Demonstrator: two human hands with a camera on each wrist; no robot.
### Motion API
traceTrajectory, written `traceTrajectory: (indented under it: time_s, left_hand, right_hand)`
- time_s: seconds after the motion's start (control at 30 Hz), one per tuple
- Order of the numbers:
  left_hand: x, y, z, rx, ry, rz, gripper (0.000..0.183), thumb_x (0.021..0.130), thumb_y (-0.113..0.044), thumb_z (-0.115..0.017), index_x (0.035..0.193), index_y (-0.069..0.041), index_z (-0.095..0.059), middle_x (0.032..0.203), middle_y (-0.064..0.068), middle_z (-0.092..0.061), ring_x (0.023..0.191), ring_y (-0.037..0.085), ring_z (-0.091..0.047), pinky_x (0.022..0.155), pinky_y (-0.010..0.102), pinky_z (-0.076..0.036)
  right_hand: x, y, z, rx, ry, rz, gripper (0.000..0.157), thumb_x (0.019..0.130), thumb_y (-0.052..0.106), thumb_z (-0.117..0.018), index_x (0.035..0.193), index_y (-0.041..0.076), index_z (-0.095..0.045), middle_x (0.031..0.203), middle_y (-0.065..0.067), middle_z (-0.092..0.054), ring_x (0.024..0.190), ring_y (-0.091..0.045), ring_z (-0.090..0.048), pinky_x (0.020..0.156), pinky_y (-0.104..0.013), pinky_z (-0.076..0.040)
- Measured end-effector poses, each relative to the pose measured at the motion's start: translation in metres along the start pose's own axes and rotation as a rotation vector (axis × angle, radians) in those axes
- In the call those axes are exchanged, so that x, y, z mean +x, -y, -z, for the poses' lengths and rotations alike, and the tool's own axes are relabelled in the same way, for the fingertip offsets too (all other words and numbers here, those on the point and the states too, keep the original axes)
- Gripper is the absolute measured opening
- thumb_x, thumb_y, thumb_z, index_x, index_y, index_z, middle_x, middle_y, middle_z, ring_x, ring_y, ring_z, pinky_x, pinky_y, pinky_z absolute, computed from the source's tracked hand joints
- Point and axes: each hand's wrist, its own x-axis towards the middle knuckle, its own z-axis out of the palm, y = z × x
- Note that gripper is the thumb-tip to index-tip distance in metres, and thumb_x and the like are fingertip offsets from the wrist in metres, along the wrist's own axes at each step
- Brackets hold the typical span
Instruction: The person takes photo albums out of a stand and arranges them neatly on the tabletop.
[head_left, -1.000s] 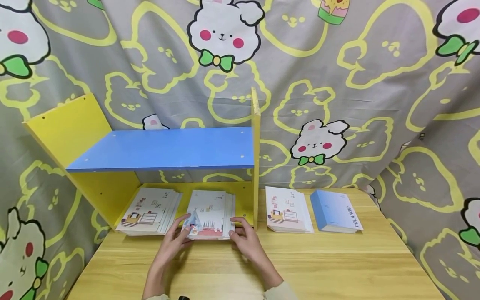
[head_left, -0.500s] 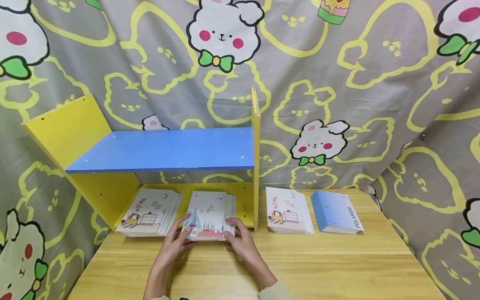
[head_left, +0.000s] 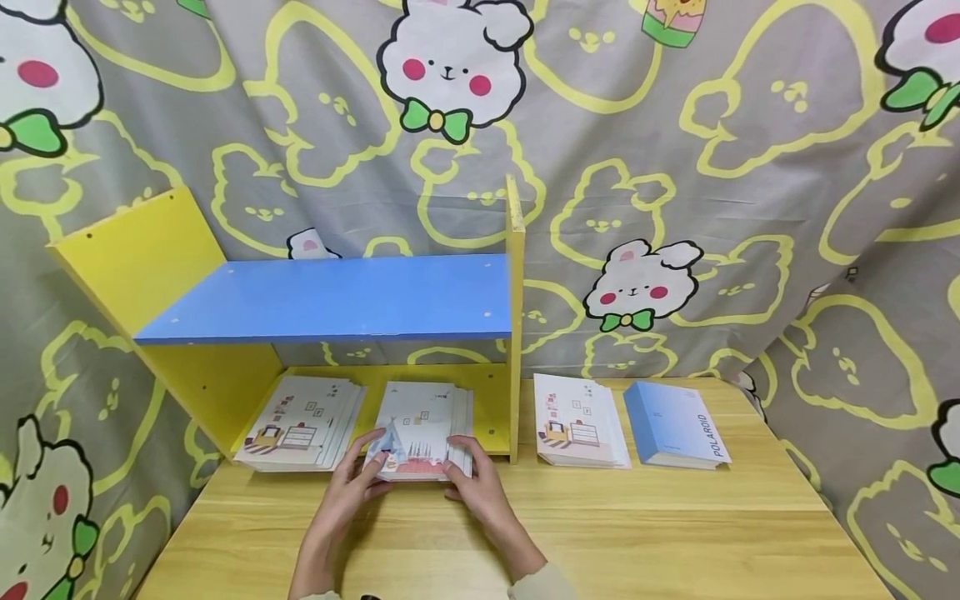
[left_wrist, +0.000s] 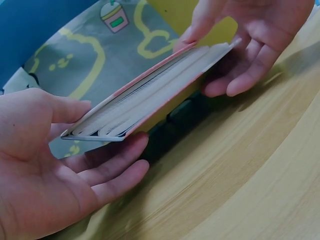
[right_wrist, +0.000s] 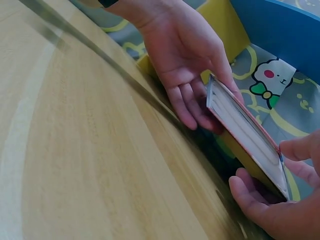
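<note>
Both hands grip a book [head_left: 416, 421] with a blue tent on its white cover, in front of the shelf's lower compartment. My left hand [head_left: 348, 483] holds its left side, thumb above and fingers beneath, as the left hand [left_wrist: 45, 165] shows in the left wrist view. On the other side, my right hand [head_left: 476, 487] pinches the right edge; the right hand [right_wrist: 285, 210] has its thumb on the cover and fingers under the book [right_wrist: 245, 135]. The book is tilted, its near edge raised off the wooden table [left_wrist: 240, 165].
A yellow-sided unit with a blue shelf [head_left: 330, 298] stands at the back left. Inside it, left of the held book, lies another white book [head_left: 303, 421]. Right of the yellow panel [head_left: 514, 333] are a white book [head_left: 577, 421] and a blue POLAROID book [head_left: 675, 423].
My right hand has shifted left, its thumb now further onto the cover. The left hand and the tent book have stayed almost in place.
</note>
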Motion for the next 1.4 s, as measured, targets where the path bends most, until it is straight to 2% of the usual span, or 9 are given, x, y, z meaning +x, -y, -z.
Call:
traceTrajectory:
  time_s: [0.27, 0.67, 0.9, 1.1, 1.4]
  left_hand:
    - [0.0016, 0.0024, -0.0004, -0.046, -0.003, 0.004, 0.046, 0.108, -0.011, -0.052, 0.153, -0.016, -0.043, 0.133, 0.027, -0.046, 0.108, 0.028, -0.062, 0.093, 0.044, -0.059]
    - [0.0027, 0.0025, -0.001, -0.112, -0.001, 0.012, 0.048, 0.107, -0.005, -0.05, 0.154, -0.012, -0.042, 0.136, 0.028, -0.043, 0.109, 0.028, -0.062, 0.093, 0.038, -0.059]
    - [0.003, 0.0037, -0.0014, -0.129, -0.015, 0.005, 0.046, 0.106, -0.004, -0.051, 0.152, -0.011, -0.044, 0.13, 0.028, -0.047, 0.107, 0.027, -0.062, 0.092, 0.039, -0.059]
    - [0.003, 0.0051, 0.0, -0.142, -0.008, 0.002, 0.047, 0.106, -0.003, -0.052, 0.152, -0.012, -0.044, 0.13, 0.028, -0.048, 0.109, 0.028, -0.062, 0.093, 0.04, -0.059]
    - [0.002, 0.0044, 0.0018, -0.145, 0.005, 0.001, 0.051, 0.104, 0.001, -0.054, 0.152, -0.011, -0.044, 0.133, 0.029, -0.047, 0.109, 0.029, -0.062, 0.094, 0.042, -0.059]
  right_hand:
    - [0.0009, -0.0019, -0.001, 0.068, -0.012, -0.038, 0.041, 0.099, 0.007, -0.065, 0.14, 0.01, -0.057, 0.111, -0.016, -0.057, 0.091, -0.021, -0.06, 0.08, -0.044, -0.063]
    - [0.0035, -0.0043, 0.0016, 0.184, 0.01, -0.052, 0.043, 0.097, 0.001, -0.064, 0.139, 0.002, -0.055, 0.12, -0.021, -0.06, 0.095, -0.022, -0.067, 0.086, -0.042, -0.062]
    - [0.0038, -0.0062, -0.0002, 0.236, 0.024, -0.056, 0.044, 0.098, -0.002, -0.061, 0.142, -0.001, -0.052, 0.122, -0.022, -0.061, 0.097, -0.022, -0.067, 0.087, -0.04, -0.061]
    - [0.004, -0.0063, -0.0008, 0.249, 0.019, -0.068, 0.046, 0.097, -0.002, -0.062, 0.143, -0.001, -0.051, 0.123, -0.022, -0.061, 0.099, -0.022, -0.067, 0.087, -0.036, -0.061]
    - [0.004, -0.0056, 0.0008, 0.261, 0.019, -0.077, 0.049, 0.094, -0.004, -0.063, 0.142, -0.001, -0.052, 0.122, -0.021, -0.064, 0.099, -0.023, -0.068, 0.087, -0.037, -0.061]
